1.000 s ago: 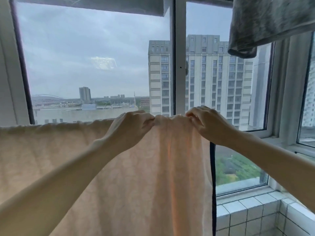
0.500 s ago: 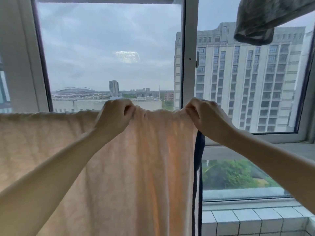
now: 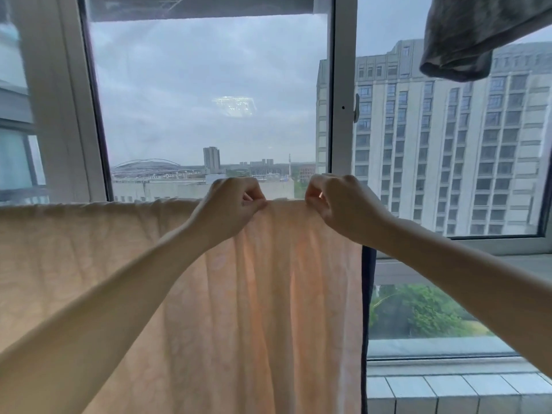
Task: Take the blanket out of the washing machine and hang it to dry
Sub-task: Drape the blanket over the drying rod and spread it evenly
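Note:
A pale peach blanket [image 3: 268,294] hangs in front of the window, draped over a line or rail that its top fold hides. It spreads from the left edge of view to just right of centre, with a dark border down its right side. My left hand [image 3: 230,206] pinches the top fold near the middle. My right hand [image 3: 337,204] pinches the same fold a little further right. Both arms reach up and forward to it.
A grey cloth [image 3: 472,34] hangs at the top right, above my right arm. The white window frame post [image 3: 342,85] stands behind the blanket. A tiled ledge [image 3: 448,386] runs below the window at the lower right. Tall buildings show outside.
My left hand has slid right along the top fold, closer to my right hand. The view has shifted slightly, and the blanket edge sits lower in the frame.

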`<state>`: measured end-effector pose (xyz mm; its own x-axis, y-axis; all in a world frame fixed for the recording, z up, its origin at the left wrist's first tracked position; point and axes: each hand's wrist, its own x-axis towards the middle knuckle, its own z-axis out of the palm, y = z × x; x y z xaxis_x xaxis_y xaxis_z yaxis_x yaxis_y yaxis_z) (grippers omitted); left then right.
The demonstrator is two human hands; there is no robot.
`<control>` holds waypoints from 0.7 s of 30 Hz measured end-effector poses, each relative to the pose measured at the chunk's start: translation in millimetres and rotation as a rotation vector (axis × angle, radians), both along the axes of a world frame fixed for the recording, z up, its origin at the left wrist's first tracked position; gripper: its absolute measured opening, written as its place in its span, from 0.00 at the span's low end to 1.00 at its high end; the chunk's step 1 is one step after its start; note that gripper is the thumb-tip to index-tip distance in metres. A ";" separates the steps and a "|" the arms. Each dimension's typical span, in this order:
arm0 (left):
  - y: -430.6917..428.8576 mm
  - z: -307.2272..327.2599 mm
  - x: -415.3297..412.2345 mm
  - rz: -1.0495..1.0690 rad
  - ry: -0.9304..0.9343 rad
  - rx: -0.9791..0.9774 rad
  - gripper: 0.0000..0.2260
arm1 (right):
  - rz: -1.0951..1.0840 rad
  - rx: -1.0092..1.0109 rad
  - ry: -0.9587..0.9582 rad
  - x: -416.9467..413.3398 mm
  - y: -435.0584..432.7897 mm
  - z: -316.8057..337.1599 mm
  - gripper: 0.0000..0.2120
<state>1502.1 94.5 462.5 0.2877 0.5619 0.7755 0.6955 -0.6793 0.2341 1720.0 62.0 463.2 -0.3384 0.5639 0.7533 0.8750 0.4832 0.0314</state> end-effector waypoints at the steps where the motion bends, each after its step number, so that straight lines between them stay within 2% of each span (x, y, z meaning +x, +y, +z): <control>1: 1.1 1.4 -4.5 0.029 0.012 0.013 0.05 | -0.026 0.018 0.001 1.6 0.1 1.1 0.05; 4: 6.4 4.5 -28.3 0.184 0.032 0.034 0.02 | -0.087 0.051 0.044 10.8 -0.7 2.9 0.06; 7: 9.3 6.9 -53.2 0.265 -0.010 -0.031 0.03 | -0.127 0.044 0.091 22.2 -1.1 0.3 0.06; 11: 3.8 11.8 -47.9 0.154 0.005 -0.094 0.06 | -0.074 -0.038 0.095 18.8 -1.8 -0.6 0.04; 13: -1.9 10.1 -33.1 0.038 0.032 -0.095 0.01 | -0.018 -0.047 0.080 9.5 -2.4 -1.0 0.02; 15: -4.2 5.1 -18.6 -0.030 0.115 -0.077 0.08 | 0.018 -0.042 0.033 0.7 -2.1 -3.1 0.04; 17: -2.3 0.6 -7.7 -0.003 0.178 -0.017 0.07 | 0.025 -0.028 -0.011 -4.2 -0.6 -4.6 0.05; 19: -0.4 0.3 -4.3 0.023 0.129 -0.003 0.03 | 0.011 -0.004 -0.013 -3.3 1.7 -3.7 0.04; 21: 1.3 2.0 -5.5 0.014 0.052 -0.022 0.06 | -0.023 0.015 -0.009 1.3 4.6 -1.0 0.04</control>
